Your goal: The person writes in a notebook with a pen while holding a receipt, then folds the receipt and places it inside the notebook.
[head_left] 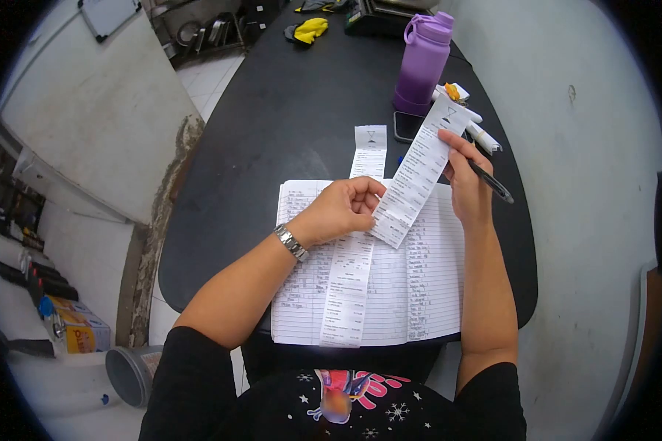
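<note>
A printed paper receipt [419, 169] is held at a slant between my two hands above an open lined notebook [438, 294]. My left hand [342, 209], with a metal watch [291, 242] at the wrist, has its fingers curled and pinches the receipt's lower left edge. Near the top right edge, my right hand [467, 173] grips the same receipt and also carries a black pen [493, 182], tip end hidden. A second, longer receipt [346, 294] lies across the notebook's left page, its middle partly covered by my left hand. Handwritten columns show on both pages.
A purple bottle [423, 66] stands behind the receipt, beside a phone [407, 126] and rolled white papers [484, 136]. Yellow-and-black gloves [307, 31] lie farther back on the black table [272, 110]. A wall [566, 184] runs along the right; a grey bin [132, 375] stands at lower left.
</note>
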### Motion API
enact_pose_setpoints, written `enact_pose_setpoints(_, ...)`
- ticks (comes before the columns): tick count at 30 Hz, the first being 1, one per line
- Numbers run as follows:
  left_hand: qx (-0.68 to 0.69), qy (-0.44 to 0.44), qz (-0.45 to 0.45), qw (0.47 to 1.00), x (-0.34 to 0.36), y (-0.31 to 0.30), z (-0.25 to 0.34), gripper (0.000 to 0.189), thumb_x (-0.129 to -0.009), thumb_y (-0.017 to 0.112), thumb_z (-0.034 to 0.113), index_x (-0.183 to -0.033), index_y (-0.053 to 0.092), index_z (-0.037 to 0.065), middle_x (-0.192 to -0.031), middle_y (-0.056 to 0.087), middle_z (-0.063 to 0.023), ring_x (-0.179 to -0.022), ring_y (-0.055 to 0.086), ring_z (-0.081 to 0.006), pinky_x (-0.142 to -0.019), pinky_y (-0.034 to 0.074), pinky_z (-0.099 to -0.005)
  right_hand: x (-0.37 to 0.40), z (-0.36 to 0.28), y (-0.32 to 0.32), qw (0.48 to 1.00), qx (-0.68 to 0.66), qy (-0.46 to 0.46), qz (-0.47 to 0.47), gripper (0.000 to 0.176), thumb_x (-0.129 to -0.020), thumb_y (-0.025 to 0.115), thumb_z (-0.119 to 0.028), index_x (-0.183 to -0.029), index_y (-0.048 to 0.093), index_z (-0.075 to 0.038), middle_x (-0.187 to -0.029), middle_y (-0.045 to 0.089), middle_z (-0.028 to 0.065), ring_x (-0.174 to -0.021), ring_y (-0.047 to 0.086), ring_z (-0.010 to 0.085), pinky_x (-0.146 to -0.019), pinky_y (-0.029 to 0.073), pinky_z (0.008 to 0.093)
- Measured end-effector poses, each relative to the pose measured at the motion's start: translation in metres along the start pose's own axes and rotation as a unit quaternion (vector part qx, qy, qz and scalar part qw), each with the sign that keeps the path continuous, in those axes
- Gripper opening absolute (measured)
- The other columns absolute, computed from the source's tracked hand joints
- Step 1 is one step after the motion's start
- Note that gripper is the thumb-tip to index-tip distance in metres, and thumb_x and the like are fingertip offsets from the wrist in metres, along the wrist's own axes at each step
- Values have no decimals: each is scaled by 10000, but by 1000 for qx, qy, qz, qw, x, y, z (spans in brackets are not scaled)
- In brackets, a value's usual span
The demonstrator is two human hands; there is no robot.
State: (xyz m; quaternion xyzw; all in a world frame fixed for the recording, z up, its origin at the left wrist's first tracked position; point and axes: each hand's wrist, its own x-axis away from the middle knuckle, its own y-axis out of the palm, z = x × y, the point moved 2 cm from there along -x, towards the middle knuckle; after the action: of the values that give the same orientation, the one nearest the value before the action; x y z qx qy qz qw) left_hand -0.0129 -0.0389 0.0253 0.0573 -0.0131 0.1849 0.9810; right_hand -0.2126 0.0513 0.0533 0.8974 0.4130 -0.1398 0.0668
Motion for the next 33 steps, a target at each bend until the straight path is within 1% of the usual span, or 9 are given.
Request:
enact_pose_setpoints(3,-2,5,5,1000,-2,-1,-4,390,-701,570,-96,-1088,559,-43,-922,660,-66,-762,621,-53,-693,491,-175,1,-3,1,1000,-14,9,-1,298,-909,436,-57,-1119,614,60,-1077,614,172,-900,626,174,-821,516,278)
enact_pose_setpoints(6,-39,-3,0,999,-2,-2,-5,385,-710,586,-86,-1089,554,-24,-959,647,-61,-783,604,-44,-667,474,-165,0,-4,1,1000,-18,10,-8,300,-911,431,-54,-1123,610,60,-1078,614,167,-906,626,177,-829,516,281)
enact_pose_setpoints(15,-27,-9,1,1000,-1,-1,-4,387,-708,585,-90,-1090,553,-32,-997,658,-86,-802,622,-54,-692,485,-174,1,-5,2,1000,-23,6,-11,287,-910,443,-45,-1111,619,57,-1070,621,168,-909,628,178,-821,519,282)
enact_pose_setpoints(21,-25,-12,-3,1000,-3,-2,-7,385,-713,576,-102,-1090,555,-30,-986,662,-83,-810,628,-61,-715,489,-180,1,-5,2,1000,-24,3,-7,283,-909,454,-52,-1112,623,50,-1057,624,163,-908,626,173,-817,512,272)
enact_pose_setpoints(25,-35,-18,-1,999,-2,-1,-3,377,-722,568,-103,-1090,559,-26,-977,660,-71,-804,623,-59,-711,486,-178,0,-4,-1,1000,-7,-5,-18,282,-907,449,-47,-1105,621,57,-1061,622,157,-917,626,172,-831,512,276)
enact_pose_setpoints(31,-55,-16,-1,998,-1,1,-2,363,-733,568,-88,-1091,562,-22,-957,654,-57,-782,609,-50,-700,480,-172,1,-5,1,999,-31,-14,-24,284,-903,439,-37,-1102,616,61,-1075,616,143,-927,622,169,-837,510,278)
enact_pose_setpoints(33,-72,-18,0,997,0,1,0,359,-734,568,-85,-1088,563,-22,-958,654,-59,-775,607,-48,-696,479,-170,2,-9,1,999,-15,-21,-32,283,-903,432,-33,-1096,617,61,-1079,613,141,-931,620,172,-834,509,277)
